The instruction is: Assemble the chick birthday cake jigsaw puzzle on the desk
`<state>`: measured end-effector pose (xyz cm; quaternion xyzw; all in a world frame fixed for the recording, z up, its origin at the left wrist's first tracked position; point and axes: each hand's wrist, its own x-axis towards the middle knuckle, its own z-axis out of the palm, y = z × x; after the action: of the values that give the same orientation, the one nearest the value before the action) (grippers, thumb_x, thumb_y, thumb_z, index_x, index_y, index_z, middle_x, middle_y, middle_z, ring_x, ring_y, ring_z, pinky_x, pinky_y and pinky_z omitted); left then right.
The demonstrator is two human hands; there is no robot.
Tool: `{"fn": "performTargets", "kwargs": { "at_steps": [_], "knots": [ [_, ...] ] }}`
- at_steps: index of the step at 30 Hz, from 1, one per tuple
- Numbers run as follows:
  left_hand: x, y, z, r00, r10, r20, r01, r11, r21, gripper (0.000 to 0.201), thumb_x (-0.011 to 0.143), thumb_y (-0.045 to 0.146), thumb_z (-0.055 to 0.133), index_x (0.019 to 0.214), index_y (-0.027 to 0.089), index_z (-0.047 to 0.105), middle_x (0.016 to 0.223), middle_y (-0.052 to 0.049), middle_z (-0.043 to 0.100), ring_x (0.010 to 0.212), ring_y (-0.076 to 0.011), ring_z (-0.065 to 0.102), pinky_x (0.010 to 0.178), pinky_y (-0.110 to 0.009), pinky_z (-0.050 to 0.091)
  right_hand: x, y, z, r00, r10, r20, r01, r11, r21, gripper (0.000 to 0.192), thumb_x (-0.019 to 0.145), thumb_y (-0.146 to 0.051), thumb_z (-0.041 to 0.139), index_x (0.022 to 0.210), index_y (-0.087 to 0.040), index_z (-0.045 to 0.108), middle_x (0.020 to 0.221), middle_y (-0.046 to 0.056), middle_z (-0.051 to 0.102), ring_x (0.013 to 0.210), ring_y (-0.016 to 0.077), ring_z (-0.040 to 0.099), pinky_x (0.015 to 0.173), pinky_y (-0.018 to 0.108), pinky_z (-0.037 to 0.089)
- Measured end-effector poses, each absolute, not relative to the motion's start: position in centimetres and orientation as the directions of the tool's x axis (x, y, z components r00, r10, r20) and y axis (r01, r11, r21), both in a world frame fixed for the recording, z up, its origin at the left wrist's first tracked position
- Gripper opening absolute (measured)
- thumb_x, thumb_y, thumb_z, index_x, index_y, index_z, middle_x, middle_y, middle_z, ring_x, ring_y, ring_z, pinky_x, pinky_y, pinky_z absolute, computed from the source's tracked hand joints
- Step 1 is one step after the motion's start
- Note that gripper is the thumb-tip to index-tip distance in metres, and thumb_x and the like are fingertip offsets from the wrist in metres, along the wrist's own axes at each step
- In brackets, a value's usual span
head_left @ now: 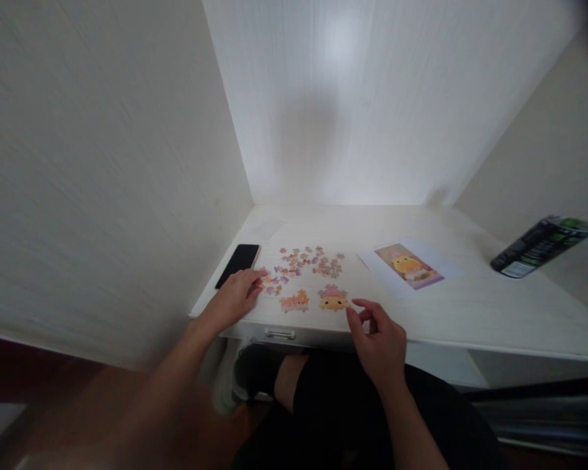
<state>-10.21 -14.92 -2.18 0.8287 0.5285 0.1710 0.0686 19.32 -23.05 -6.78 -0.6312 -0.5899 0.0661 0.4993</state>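
We see the left hand (236,297) resting palm down near the front left corner of the white surface (470,307), its fingers (255,277) stretched forward and lying close together on the nearest of the loose puzzle pieces (304,261). Whether a piece is caught under them we cannot tell. The loose pieces lie scattered in a patch toward the front left of the surface, spreading back from the front edge.

Nearer the front edge we find two joined clusters: an orange cluster (294,301) and, just beside it to the right, a yellow and pink cluster (333,298). The right hand (379,339) hovers at the front edge, just right of the yellow and pink cluster, with its fingers (360,304) curled loosely and the tips apart, pinching nothing that we can make out.

A black phone (238,264) lies along the left edge, just behind the left hand. A printed picture sheet (409,266) lies right of the loose pieces, well apart from both hands. A dark can (541,246) lies on its side at the right edge. A drawer handle (279,333) sits under the front edge.
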Motion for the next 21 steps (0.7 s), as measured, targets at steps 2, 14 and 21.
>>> {"fn": "performTargets", "kwargs": {
  "at_steps": [2, 14, 21],
  "knots": [
    [-10.2, -14.5, -2.0, 0.394, 0.895, 0.211, 0.853, -0.441, 0.279, 0.039, 0.089, 0.022, 0.047, 0.126, 0.015, 0.056, 0.109, -0.01, 0.065, 0.099, -0.0226, 0.057, 0.091, -0.038, 0.043, 19.2, -23.0, -6.7, 0.306, 0.814, 0.493, 0.683, 0.174, -0.71, 0.026, 0.086, -0.045, 0.061, 0.099, -0.023, 0.065, 0.062, -0.006, 0.059, 0.044, 0.0102, 0.044, 0.054, 0.026, 0.037],
    [-8.9, -10.9, -1.5, 0.462, 0.873, 0.156, 0.828, -0.488, 0.277, 0.04, 0.076, 0.011, 0.053, 0.113, 0.018, 0.065, 0.092, -0.006, 0.068, 0.083, -0.0174, 0.062, 0.079, -0.029, 0.045, 18.7, -23.1, -6.4, 0.325, 0.815, 0.48, 0.697, 0.136, -0.704, 0.027, 0.087, -0.045, 0.059, 0.1, -0.022, 0.065, 0.062, -0.006, 0.061, 0.044, 0.0106, 0.046, 0.054, 0.026, 0.036],
    [-9.0, -10.5, -1.3, 0.496, 0.86, 0.124, 0.815, -0.51, 0.277, 0.038, 0.076, 0.011, 0.053, 0.11, 0.018, 0.068, 0.1, -0.008, 0.068, 0.086, -0.0177, 0.062, 0.081, -0.028, 0.046, 17.6, -23.2, -6.6, 0.298, 0.816, 0.495, 0.695, 0.17, -0.699, 0.023, 0.086, -0.039, 0.06, 0.101, -0.022, 0.065, 0.062, -0.006, 0.06, 0.046, 0.0111, 0.049, 0.055, 0.025, 0.037]
  ]
}}
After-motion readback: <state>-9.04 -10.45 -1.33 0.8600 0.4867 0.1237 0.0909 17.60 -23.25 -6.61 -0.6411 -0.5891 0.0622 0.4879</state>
